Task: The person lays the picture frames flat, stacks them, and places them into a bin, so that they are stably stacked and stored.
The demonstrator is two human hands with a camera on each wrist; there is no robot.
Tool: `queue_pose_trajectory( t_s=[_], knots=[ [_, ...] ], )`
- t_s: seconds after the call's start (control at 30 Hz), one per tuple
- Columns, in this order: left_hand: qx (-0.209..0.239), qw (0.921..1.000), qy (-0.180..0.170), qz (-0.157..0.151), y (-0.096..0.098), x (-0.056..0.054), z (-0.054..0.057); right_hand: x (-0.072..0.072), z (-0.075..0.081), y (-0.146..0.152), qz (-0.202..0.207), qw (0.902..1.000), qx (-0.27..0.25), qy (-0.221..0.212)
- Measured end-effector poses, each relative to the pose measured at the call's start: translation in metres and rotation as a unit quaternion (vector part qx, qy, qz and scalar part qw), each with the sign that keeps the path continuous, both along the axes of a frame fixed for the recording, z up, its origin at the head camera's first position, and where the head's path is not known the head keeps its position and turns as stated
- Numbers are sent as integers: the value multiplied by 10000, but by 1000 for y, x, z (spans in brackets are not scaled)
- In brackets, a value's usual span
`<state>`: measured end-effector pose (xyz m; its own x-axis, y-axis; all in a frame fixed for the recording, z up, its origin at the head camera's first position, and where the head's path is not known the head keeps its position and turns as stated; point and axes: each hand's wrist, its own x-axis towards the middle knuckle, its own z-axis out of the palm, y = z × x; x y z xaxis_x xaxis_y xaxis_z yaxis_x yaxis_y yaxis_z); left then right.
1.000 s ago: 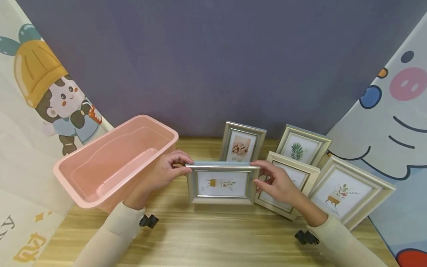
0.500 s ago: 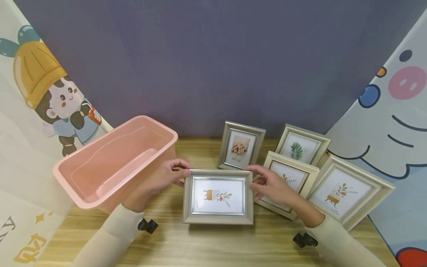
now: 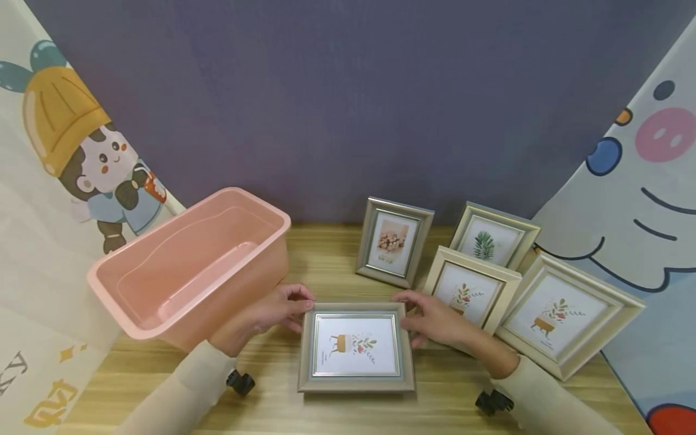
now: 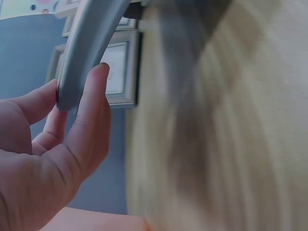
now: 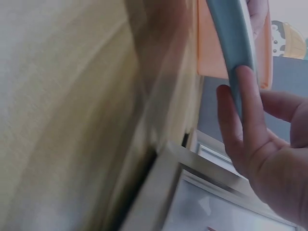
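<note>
Pinched at opposite sides by the left hand (image 3: 277, 311) and the right hand (image 3: 437, 321), the pale-grey, rectangular picture frame (image 3: 356, 347) had just been tipped flatter above the wood-grained tabletop (image 3: 283, 414), so its sideways plant print (image 3: 360, 344) was more fully exposed.

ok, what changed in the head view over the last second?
The held frame moved down the head view, its face tipping up toward the camera. Left grip and right grip moved with it, still holding its upper corners; nothing taken or let go. Unchanged: pink bin, the other four frames.
</note>
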<state>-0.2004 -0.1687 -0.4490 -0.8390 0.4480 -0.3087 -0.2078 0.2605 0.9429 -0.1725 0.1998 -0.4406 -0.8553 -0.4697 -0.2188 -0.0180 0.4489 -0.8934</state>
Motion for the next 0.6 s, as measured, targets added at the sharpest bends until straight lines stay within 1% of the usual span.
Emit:
queue_pose_trajectory(
  t_s=[0.07, 0.13, 0.27, 0.43, 0.6],
  knots=[
    [-1, 9999, -106, 12, 0, 1, -7, 0, -4, -2, 0, 9999, -54, -146],
    [-32, 9999, -139, -7, 1, 2, -12, 1, -9, -4, -28, 9996, -90, -275],
    [-118, 9998, -174, -40, 0, 3, -20, 3, -16, -7, -11, 9996, 24, -285],
    [-190, 9996, -202, -25, -1, 5, -24, 5, -22, -9, -21, 9995, 301, -115],
    [-379, 9992, -103, 77, 2, 6, -26, 7, -27, -15, -267, 9968, 753, 90]
  ],
)
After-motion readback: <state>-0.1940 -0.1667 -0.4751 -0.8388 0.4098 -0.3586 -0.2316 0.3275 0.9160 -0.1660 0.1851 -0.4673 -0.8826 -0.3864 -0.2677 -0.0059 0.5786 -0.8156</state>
